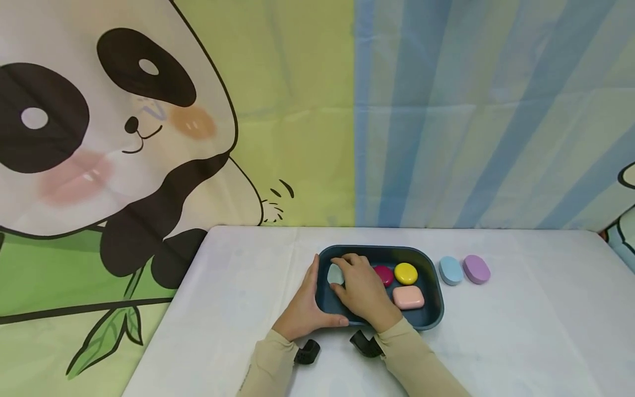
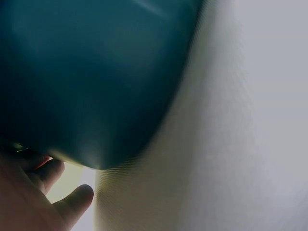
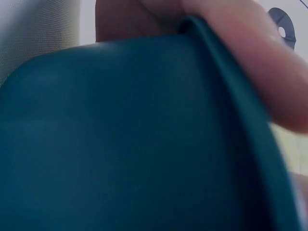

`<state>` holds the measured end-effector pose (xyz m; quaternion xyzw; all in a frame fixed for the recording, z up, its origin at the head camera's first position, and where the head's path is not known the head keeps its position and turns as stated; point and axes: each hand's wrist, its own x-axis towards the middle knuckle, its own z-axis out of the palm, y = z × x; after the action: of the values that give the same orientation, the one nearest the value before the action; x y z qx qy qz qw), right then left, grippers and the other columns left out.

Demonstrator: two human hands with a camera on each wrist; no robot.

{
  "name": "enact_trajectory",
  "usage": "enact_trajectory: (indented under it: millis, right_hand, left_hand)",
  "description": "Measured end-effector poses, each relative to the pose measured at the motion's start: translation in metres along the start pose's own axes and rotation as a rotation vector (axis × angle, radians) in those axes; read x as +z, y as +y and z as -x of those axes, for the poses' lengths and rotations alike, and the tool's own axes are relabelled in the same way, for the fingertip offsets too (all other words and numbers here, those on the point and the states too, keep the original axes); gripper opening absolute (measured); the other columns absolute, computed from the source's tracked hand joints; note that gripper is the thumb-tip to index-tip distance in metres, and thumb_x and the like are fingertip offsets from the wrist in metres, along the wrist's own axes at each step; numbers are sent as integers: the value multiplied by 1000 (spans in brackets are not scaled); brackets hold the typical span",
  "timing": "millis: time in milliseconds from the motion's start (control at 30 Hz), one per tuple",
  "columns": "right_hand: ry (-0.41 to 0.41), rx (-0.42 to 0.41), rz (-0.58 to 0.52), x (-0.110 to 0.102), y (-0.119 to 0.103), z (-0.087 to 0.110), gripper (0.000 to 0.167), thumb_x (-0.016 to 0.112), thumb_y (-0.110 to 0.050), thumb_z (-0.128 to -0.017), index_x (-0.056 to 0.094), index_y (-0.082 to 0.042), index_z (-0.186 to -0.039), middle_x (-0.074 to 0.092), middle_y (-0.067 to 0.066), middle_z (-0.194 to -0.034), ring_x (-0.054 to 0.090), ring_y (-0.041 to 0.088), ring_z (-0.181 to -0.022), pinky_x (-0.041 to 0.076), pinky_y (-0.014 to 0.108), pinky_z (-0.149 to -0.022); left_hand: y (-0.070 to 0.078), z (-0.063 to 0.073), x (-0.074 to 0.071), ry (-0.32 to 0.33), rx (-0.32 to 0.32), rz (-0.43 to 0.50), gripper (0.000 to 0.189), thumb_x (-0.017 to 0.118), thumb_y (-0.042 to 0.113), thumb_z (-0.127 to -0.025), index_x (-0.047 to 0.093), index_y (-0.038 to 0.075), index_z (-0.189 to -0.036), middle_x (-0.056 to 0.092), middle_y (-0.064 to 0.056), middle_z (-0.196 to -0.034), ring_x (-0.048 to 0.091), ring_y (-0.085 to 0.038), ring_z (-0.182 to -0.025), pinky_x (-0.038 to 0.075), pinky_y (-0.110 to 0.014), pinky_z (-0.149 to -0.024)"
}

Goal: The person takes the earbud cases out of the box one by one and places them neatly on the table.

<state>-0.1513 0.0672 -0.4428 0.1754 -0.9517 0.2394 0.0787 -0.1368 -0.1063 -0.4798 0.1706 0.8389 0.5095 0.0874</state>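
Observation:
A dark blue-teal rounded tray (image 1: 434, 275) sits on the white table. My left hand (image 1: 304, 309) lies against its left end, straight fingers along the side and thumb stretched along the front wall. Inside the tray, my right hand (image 1: 364, 286) has thumb and forefinger curled about a pale blue-grey, soap-like piece (image 1: 335, 274) at the left end. To the right of that hand lie a magenta round piece (image 1: 384, 275), partly hidden by it, a glossy yellow oval (image 1: 405, 273) and a peach rounded rectangle (image 1: 408, 298). The tray wall (image 2: 96, 72) fills much of the left wrist view.
A light blue oval piece (image 1: 451, 271) and a purple oval piece (image 1: 477, 269) lie on the table just right of the tray. Behind the table (image 1: 536, 309) hangs a printed cloth (image 1: 307, 110) with a panda.

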Motion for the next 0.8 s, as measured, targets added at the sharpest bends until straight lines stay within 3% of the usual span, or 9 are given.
enact_trajectory:
  millis: [267, 500, 800]
  right_hand:
    - [-32, -18, 45, 12, -7, -5, 51, 81, -25, -87, 66, -8, -133, 58, 21, -133, 54, 38, -117, 51, 48, -97]
    - [-59, -18, 92, 17, -10, -7, 44, 80, -24, -88, 69, -9, -128, 57, 20, -135, 53, 38, -116, 52, 48, -93]
    - [-70, 22, 50, 13, -8, -3, 42, 81, -14, -86, 69, -8, -126, 58, 19, -132, 56, 36, -110, 57, 46, -83]
  left_hand:
    - [0, 1, -4, -4, -11, -19, 140, 93, 50, -66, -10, 33, -161, -3, 5, -167, 6, -23, -153, 20, -56, -118]
    - [0, 1, -5, -6, 6, -6, 141, 94, 45, -67, -10, 31, -161, -4, 3, -168, 7, -24, -153, 22, -54, -118]
    - [2, -1, -2, -11, 2, -23, 140, 94, 46, -67, -9, 30, -161, -4, 3, -168, 4, -24, -153, 20, -55, -119]
